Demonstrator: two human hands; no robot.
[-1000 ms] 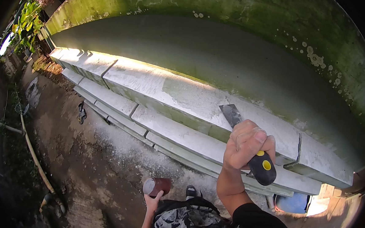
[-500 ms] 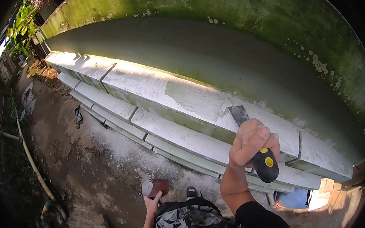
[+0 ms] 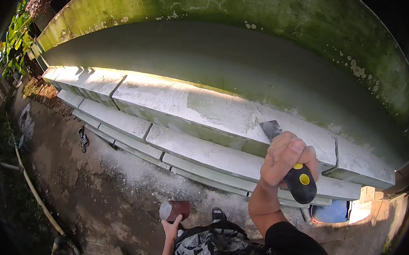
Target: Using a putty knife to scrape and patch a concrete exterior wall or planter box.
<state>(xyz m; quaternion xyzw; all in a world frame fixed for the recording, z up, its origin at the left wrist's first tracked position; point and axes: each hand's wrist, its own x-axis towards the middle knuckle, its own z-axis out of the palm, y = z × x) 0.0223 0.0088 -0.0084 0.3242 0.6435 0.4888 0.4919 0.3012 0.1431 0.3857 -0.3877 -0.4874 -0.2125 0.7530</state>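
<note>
My right hand (image 3: 290, 157) is closed round the black and yellow handle of a scraper (image 3: 270, 130). Its flat metal blade rests on the whitish, dusty top of a stepped concrete ledge (image 3: 159, 92), beside a greenish patch where the surface looks different. Lower down, my left hand (image 3: 172, 225) grips a reddish-brown cylindrical container (image 3: 179, 210) with a pale round end, held tilted on its side above the ground. The fingers of the left hand are partly hidden behind the container.
A mossy green wall (image 3: 184, 5) rises behind the ledge. White powder (image 3: 135, 170) is scattered over the brown ground below the steps. Sandals (image 3: 83, 139) lie at the left, near a pipe (image 3: 36, 194). A blue barrel (image 3: 330, 212) stands under the ledge's right end.
My right hand and the scraper sit slightly farther right along the ledge. The view has shifted a little. My left hand still holds the container in much the same place.
</note>
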